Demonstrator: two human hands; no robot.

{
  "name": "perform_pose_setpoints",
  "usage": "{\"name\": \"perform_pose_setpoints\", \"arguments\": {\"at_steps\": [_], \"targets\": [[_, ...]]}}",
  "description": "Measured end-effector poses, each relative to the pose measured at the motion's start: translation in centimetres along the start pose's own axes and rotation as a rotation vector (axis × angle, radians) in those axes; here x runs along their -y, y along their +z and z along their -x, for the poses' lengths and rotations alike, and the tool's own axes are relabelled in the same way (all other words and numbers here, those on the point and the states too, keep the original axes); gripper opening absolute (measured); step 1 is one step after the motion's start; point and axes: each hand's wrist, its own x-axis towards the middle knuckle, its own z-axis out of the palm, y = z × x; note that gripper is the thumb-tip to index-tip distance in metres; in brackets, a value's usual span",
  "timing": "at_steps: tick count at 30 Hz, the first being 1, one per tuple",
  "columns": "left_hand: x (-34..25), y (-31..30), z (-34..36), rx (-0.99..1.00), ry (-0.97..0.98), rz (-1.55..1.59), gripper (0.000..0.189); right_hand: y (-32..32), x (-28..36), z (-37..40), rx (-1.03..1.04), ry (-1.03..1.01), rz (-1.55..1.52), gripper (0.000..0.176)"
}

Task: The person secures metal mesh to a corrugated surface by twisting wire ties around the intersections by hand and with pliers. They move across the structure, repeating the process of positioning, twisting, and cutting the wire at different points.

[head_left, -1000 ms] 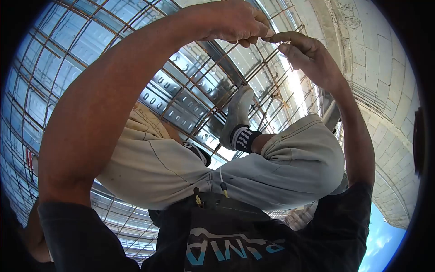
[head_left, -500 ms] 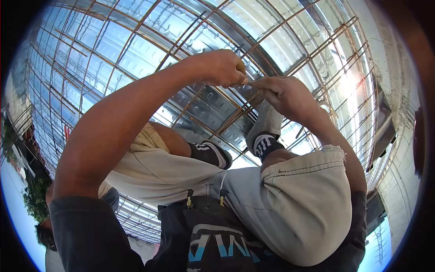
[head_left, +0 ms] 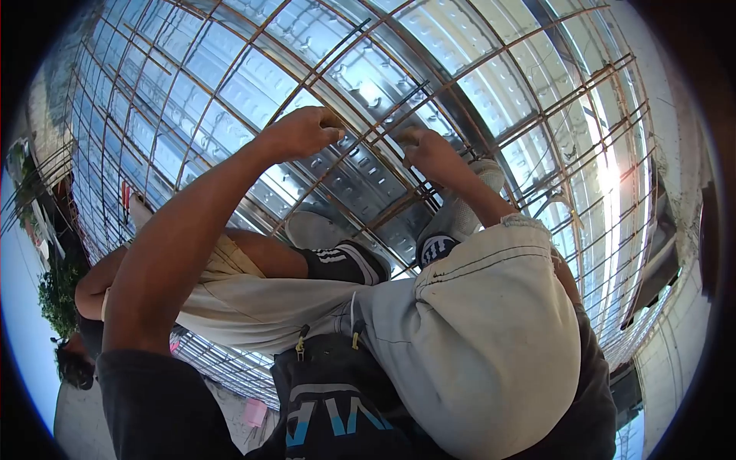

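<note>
My left hand (head_left: 303,136) is closed, thumb and fingertips pinched together just above the rusty rebar mesh (head_left: 310,79). Facing it across a short gap, my right hand (head_left: 433,157) has its fingers curled in, close to a crossing of the bars. Whatever either pinch holds, if anything, is too small to make out. Beneath the mesh lies shiny corrugated metal decking (head_left: 368,92) with embossed dimples. My grey shoes rest below my hands, the left shoe (head_left: 314,231) and the right shoe (head_left: 464,218), among the bars.
At the left edge another person (head_left: 100,287) is partly visible behind my arm. A concrete wall (head_left: 678,322) runs along the right. Green foliage (head_left: 57,303) shows at far left, and a pink object (head_left: 255,412) lies low behind me. Crossing bars surround my feet.
My hands were touching at the fingertips and have moved apart, the left hand leftward and the right hand slightly down and left. The view has shifted a little.
</note>
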Motion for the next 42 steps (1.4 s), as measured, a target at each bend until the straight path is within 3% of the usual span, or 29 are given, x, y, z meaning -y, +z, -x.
{"name": "perform_pose_setpoints", "arguments": {"at_steps": [4,6,9,14,17,20,24,29,39,42], "targets": [[1.5,2.1,0.2,0.032,-0.019,0.040,0.042,-1.0,1.7,-1.0,0.091,0.090,-0.149,0.036],[2.0,2.8,-0.1,-0.002,-0.034,0.098,0.042,-1.3,1.9,-1.5,0.145,0.252,-0.291,0.035],[2.5,4.0,-1.1,-0.093,0.001,0.162,0.040,-1.6,1.5,-1.9,0.192,0.293,-0.325,0.034],[1.0,5.3,-2.8,-0.151,0.025,0.251,0.044,-0.9,1.4,-2.2,0.153,0.251,-0.325,0.037],[0.7,6.7,-4.3,-0.212,-0.127,0.384,0.045,-0.7,1.9,-2.7,0.157,0.296,-0.351,0.033],[1.3,7.0,-4.8,-0.210,-0.153,0.464,0.047,-0.3,2.3,-2.9,0.145,0.300,-0.379,0.031],[0.9,6.7,-4.5,-0.069,-0.230,0.762,0.045,1.5,0.5,-4.1,0.050,0.070,-0.395,0.027],[-0.1,6.2,-4.0,-0.062,-0.354,0.968,0.037,0.5,2.0,-3.6,0.091,0.098,-0.427,0.022],[0.6,6.2,-3.9,-0.034,-0.364,1.007,0.022,0.7,1.3,-4.3,0.143,0.231,-0.606,0.021],[0.7,6.1,-4.0,-0.012,-0.332,0.958,0.028,1.0,1.2,-4.2,0.138,0.245,-0.633,0.022]]}}
